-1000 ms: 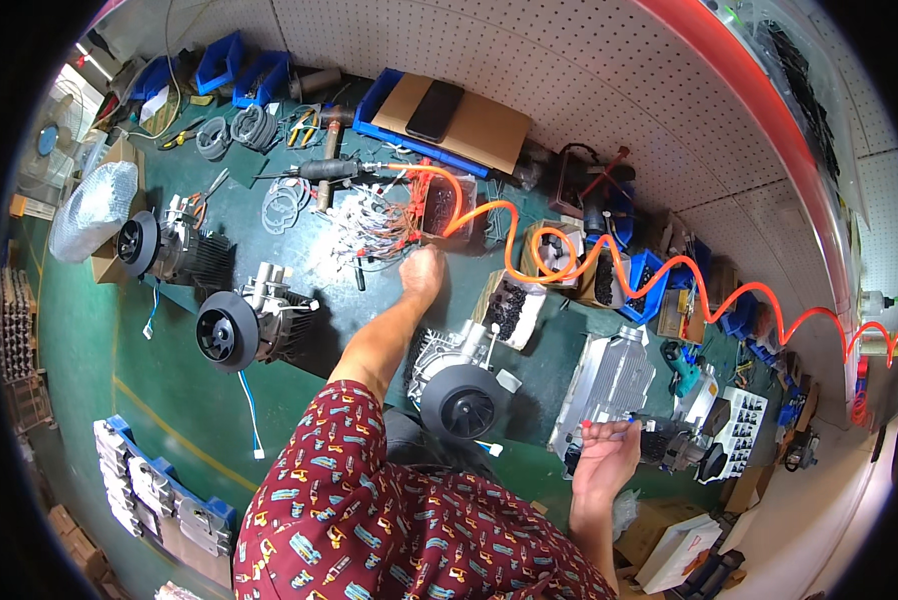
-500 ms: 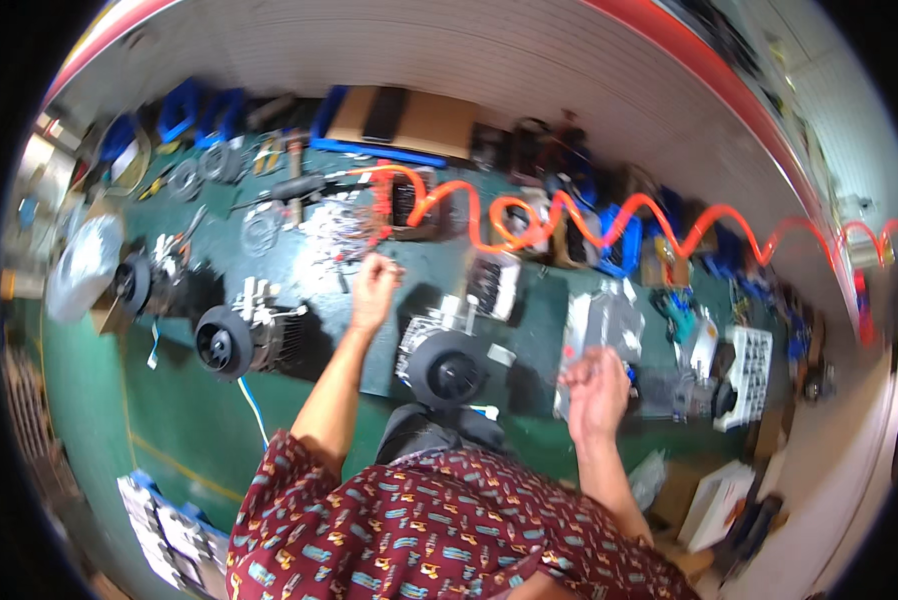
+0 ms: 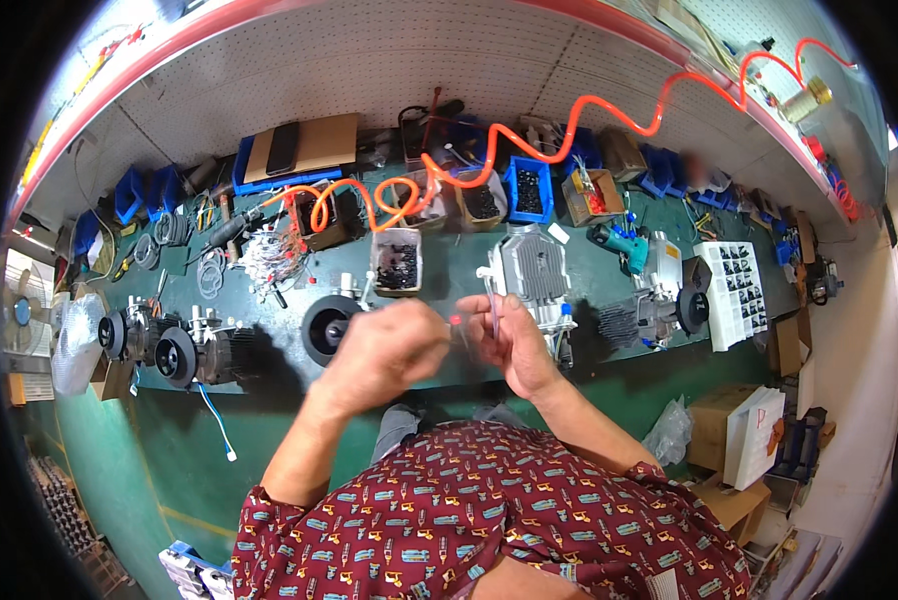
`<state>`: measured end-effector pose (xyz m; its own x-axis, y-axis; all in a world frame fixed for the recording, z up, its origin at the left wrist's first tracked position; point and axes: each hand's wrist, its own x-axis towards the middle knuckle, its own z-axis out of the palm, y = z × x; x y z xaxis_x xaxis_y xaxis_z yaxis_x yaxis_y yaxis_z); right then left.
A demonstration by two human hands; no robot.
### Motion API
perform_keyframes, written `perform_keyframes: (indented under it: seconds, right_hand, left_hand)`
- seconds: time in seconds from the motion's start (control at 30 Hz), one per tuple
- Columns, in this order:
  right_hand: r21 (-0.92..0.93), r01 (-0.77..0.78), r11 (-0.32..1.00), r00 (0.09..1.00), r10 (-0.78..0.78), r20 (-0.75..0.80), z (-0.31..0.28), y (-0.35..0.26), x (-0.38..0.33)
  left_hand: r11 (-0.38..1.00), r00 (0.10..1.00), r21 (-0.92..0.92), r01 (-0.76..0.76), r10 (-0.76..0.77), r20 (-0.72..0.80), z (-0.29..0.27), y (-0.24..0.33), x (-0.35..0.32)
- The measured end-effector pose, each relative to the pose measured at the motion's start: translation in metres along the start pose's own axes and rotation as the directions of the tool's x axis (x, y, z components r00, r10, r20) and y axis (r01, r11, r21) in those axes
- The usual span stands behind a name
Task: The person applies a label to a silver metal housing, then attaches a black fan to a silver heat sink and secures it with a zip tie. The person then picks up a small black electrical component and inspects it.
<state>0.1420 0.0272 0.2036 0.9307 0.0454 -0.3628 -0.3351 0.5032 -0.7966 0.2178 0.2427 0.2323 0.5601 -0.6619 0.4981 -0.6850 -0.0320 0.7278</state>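
Observation:
My hands are close together above the front of the bench. My left hand (image 3: 394,345) is closed and slightly blurred; what its fingers pinch is hidden. My right hand (image 3: 519,350) pinches a thin pale wire-like piece (image 3: 494,312) upright between thumb and fingers. A small red tip (image 3: 456,320) shows between the hands; I cannot tell which hand holds it. Behind my right hand stands a finned grey metal housing (image 3: 539,268) with white fittings. A motor unit with a round black fan (image 3: 329,328) is partly hidden behind my left hand.
More fan motors (image 3: 179,355) stand at the left, another (image 3: 693,308) at the right. Loose wires (image 3: 277,258) lie near a box of black parts (image 3: 399,262). A teal power drill (image 3: 621,245) and a white tray (image 3: 731,292) are at the right. An orange coiled hose (image 3: 594,105) hangs across.
My left hand has moved from the loose wires toward the middle, and my right hand has come left to meet it. The thin piece now shows in my right hand. The view has turned rightward.

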Motion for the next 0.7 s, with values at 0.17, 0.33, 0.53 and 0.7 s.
perform_keyframes:
  seconds: [0.17,0.33,0.53,0.7]
  right_hand:
    - [-0.111,0.049,0.993,0.991,-0.062,-0.117,-0.075,-0.006,-0.035]
    - [-0.390,0.220,0.894,0.974,-0.223,0.038,-0.152,-0.003,-0.058]
    - [-0.214,0.041,0.976,0.992,-0.015,0.122,-0.178,-0.027,-0.078]
    - [-0.287,0.143,0.947,0.990,-0.135,0.046,-0.184,-0.024,-0.069]
  left_hand:
    - [0.987,0.984,-0.005,0.162,-0.162,0.069,0.119,0.026,0.012]
    - [0.649,0.725,-0.539,0.537,-0.682,-0.098,0.221,0.032,0.029]
    - [0.277,0.582,-0.836,0.474,-0.811,0.062,0.266,0.039,0.060]
    - [0.183,0.571,-0.866,0.466,-0.810,0.136,0.268,0.032,0.075]
